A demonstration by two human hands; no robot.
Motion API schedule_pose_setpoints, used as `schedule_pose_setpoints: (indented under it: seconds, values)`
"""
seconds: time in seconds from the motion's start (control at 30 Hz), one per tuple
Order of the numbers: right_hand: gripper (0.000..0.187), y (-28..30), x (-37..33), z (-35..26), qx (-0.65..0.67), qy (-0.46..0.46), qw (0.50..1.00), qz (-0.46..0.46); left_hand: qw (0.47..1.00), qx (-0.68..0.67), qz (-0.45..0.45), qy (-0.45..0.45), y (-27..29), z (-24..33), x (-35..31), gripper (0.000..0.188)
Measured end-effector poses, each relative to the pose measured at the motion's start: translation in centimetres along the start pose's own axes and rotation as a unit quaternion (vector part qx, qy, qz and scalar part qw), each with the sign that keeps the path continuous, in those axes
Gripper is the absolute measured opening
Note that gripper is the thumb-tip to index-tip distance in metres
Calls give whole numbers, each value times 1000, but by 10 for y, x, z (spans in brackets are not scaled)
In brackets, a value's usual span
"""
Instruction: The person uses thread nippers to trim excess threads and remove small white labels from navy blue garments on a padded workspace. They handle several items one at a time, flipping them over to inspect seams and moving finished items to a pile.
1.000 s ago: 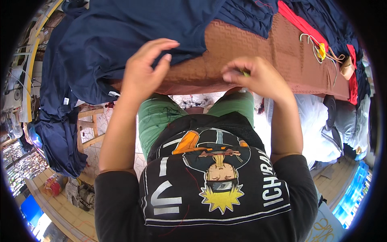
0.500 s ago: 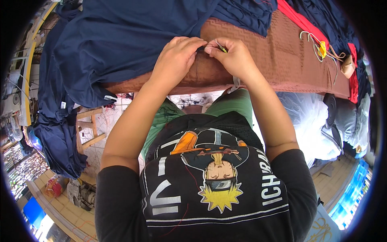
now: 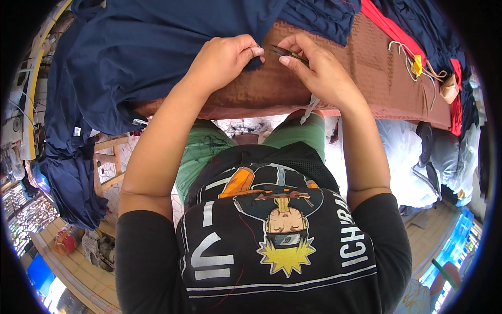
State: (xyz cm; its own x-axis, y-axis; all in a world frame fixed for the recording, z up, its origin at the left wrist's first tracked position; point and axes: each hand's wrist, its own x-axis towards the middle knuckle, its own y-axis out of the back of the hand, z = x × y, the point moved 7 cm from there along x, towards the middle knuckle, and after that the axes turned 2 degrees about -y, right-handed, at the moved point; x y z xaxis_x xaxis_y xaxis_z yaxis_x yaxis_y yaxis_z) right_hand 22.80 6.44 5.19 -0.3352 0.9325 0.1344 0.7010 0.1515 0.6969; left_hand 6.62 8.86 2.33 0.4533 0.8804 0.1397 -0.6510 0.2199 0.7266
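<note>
Navy fabric (image 3: 151,57) is spread over the left part of a table covered in brown patterned cloth (image 3: 376,83). My left hand (image 3: 222,62) pinches an edge of the navy fabric between thumb and fingers. Just to its right, my right hand (image 3: 327,73) grips a small pair of thread snips (image 3: 281,50). Their dark blades point left toward the pinched edge, with a gap between. A bit of yellow-green shows on the snips within my fingers, which hide most of the handle.
More navy cloth (image 3: 321,21) lies at the back. At the right are a red strip (image 3: 389,26), pale cords with a yellow piece (image 3: 417,65) and a beige object (image 3: 448,89). Below the table stand a wooden frame (image 3: 112,159) at left and clear plastic bags (image 3: 397,152) at right.
My hands, close together before, have moved apart. The snips now show clearly in my right hand, blades toward the left. My left hand has turned, its thumb now visible on the fabric edge.
</note>
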Motion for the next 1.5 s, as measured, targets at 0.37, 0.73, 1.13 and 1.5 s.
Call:
schedule_pose_setpoints:
  seconds: [0.37, 0.73, 1.13, 1.5]
  values:
    - [20, -12, 11, -5, -6, 3, 998, -65, 993, -105, -41, 44, 1, -7, 5, 21]
    - [17, -17, 20, -16, -42, 46, 995, -79, 997, -57, -45, 16, 6, -2, -1, 15]
    - [22, 5, 3, -17, -51, 26, 997, -46, 983, 129, -127, 3, 76, 36, -72, 33]
    - [23, -6, -7, -15, 87, 8, 987, -133, 998, -25, 4, 65, 85, 17, -87, 23]
